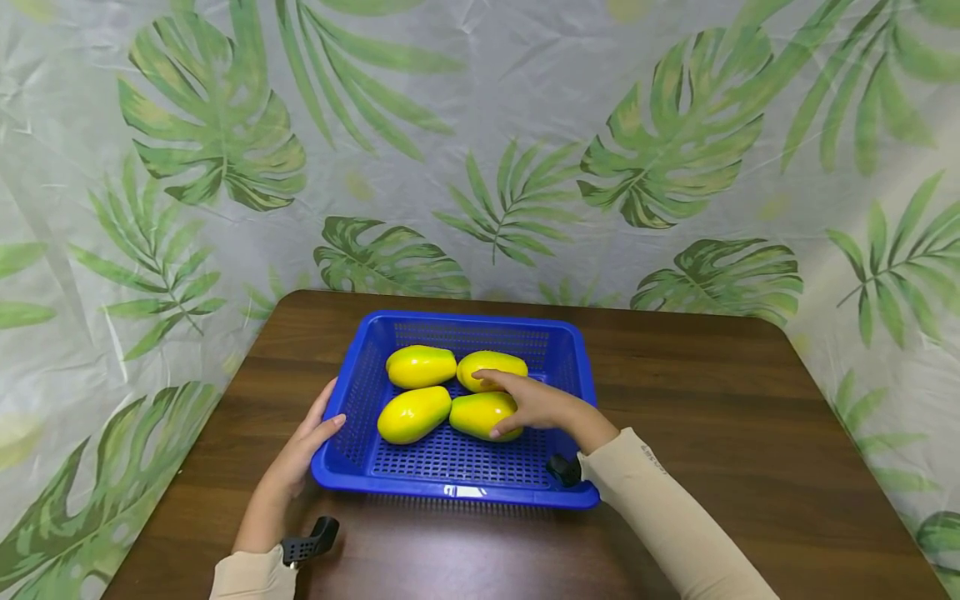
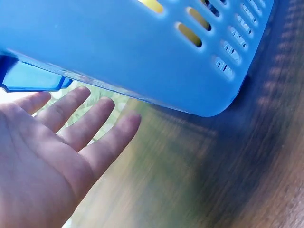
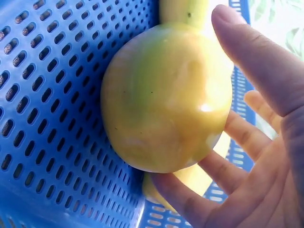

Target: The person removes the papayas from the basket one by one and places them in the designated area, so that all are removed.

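Observation:
A blue plastic basket (image 1: 457, 485) holds several glossy yellow mangoes with a green tinge: a back-left mango (image 1: 422, 367), a back-right mango (image 1: 491, 364), a front-left mango (image 1: 414, 415) and a front-right mango (image 1: 476, 415). At the basket's left side, my left hand (image 1: 300, 450) holds the rim, thumb over the top and fingers along the outside. My right hand (image 1: 543, 404) reaches in over the front-right mango (image 3: 166, 99). Its thumb lies on the near side and its fingers spread on the far side, not closed round the fruit. Whether they touch it is unclear.
The basket stands on a dark brown wooden table (image 1: 705, 392). Behind the table hangs a pale cloth (image 1: 525, 108) printed with green leaves. A black strap (image 1: 311, 543) sits at the left wrist, and a black device (image 1: 562, 471) shows beside the right wrist.

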A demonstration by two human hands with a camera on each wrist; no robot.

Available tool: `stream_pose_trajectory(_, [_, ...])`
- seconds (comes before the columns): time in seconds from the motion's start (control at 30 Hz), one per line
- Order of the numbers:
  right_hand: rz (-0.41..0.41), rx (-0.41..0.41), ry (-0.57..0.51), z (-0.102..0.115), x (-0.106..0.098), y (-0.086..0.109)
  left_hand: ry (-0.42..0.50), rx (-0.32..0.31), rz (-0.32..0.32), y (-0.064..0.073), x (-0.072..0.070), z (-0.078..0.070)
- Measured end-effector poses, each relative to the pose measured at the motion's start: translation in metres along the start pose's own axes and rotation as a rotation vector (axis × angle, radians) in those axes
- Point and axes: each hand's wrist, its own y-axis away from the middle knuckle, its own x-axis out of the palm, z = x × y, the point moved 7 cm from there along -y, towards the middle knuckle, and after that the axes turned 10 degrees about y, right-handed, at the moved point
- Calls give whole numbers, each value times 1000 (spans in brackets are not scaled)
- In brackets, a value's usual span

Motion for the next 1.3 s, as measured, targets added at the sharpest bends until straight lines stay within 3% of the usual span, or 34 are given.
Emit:
stream_pose_trajectory(0.63, [12, 28, 172, -6, 3, 1, 15, 2, 2, 1, 3, 0])
stream_pose_trajectory(0.9, [-17, 43, 164, -3, -3, 3, 38, 7, 7, 1, 3, 0])
stream_pose_trajectory(1.3, [-95, -17, 180, 6, -12, 4, 45, -3, -11, 0, 1, 2])
